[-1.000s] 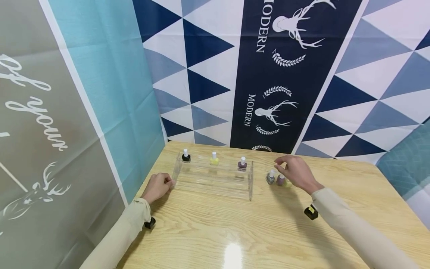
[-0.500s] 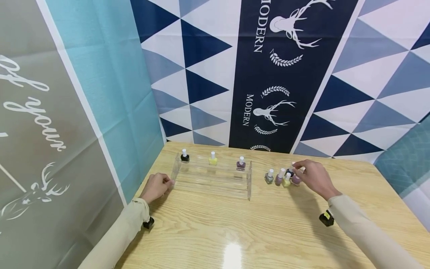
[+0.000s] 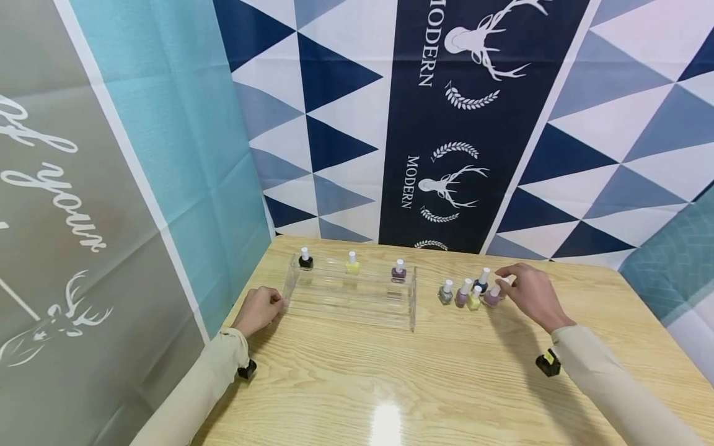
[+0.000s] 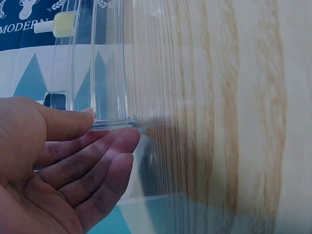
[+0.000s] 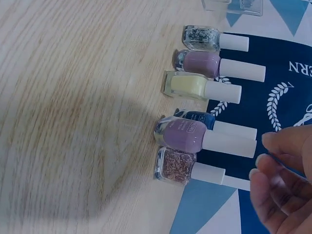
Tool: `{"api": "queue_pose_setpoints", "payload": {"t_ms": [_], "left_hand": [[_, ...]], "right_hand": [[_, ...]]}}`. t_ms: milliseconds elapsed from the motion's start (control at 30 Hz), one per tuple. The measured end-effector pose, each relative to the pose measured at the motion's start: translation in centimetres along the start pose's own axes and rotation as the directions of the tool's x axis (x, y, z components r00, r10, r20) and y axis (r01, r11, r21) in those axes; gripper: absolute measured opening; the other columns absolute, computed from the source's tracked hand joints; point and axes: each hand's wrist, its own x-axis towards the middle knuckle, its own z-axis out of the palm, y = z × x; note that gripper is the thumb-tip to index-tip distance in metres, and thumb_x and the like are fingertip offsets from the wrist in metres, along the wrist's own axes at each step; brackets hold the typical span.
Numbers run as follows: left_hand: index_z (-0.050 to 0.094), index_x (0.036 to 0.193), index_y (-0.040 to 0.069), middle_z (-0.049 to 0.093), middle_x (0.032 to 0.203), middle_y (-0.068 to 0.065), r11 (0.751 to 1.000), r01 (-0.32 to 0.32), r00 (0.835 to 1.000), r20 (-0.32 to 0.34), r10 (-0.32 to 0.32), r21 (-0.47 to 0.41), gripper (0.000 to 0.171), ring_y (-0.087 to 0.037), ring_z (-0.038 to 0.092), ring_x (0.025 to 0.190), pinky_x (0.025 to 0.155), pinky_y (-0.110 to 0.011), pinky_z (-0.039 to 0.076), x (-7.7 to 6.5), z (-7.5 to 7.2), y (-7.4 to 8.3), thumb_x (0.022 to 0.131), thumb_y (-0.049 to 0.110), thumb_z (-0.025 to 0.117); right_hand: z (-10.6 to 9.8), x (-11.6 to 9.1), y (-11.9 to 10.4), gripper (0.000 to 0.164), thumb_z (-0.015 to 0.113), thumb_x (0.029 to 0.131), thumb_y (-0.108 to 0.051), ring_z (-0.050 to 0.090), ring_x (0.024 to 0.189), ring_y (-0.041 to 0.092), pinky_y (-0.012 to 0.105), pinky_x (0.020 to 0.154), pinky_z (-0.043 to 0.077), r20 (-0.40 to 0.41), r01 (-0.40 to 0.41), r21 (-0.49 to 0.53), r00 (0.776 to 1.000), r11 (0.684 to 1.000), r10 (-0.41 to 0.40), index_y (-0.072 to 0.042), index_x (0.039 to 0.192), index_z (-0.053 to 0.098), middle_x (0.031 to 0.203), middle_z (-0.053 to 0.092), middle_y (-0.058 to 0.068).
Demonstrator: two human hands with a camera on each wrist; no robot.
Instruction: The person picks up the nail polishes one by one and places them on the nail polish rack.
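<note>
My left hand (image 3: 261, 311) pinches the left end panel of a clear acrylic rack (image 4: 108, 73) between thumb and fingers. Along the rack's top tier stand a black nail polish bottle (image 3: 305, 262), a yellow one (image 3: 352, 266) and a dark purple one (image 3: 398, 273), all white-capped. Over on the right, my right hand (image 3: 532, 294) hovers at a cluster of polish bottles, its fingertips close to the white cap of a mauve bottle (image 5: 184, 134). Beside that bottle are a pink glitter bottle (image 5: 176, 165) and a dark blue one (image 5: 197, 117).
The same cluster includes a pale yellow bottle (image 5: 187, 86), another mauve bottle (image 5: 201, 63) and a silver glitter bottle (image 5: 201, 38). They stand on a wooden table (image 3: 357, 371), right of the rack. Patterned cloth (image 3: 334, 124) hangs behind the table and along its left side.
My right hand has moved right across the bottle cluster, uncovering several bottles that it hid before. The left hand keeps its hold on the rack.
</note>
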Motion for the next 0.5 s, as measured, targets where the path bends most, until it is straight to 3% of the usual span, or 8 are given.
{"api": "queue_pose_setpoints", "payload": {"t_ms": [500], "left_hand": [[0.074, 0.081, 0.006, 0.066, 0.062, -0.003, 1.0, -0.005, 1.0, -0.003, 0.005, 0.016, 0.024, -0.017, 0.061, 0.052, 0.048, -0.032, 0.047, -0.01, -0.1, 0.14, 0.102, 0.015, 0.067]], "right_hand": [[0.42, 0.11, 0.14, 0.018, 0.073, 0.091, -0.004, 0.057, 0.059, 0.013, 0.033, 0.054, 0.045, 0.082, -0.05, -0.009, 0.995, 0.999, 0.05, 0.008, 0.105, 0.075, 0.092, 0.074, 0.02]]}}
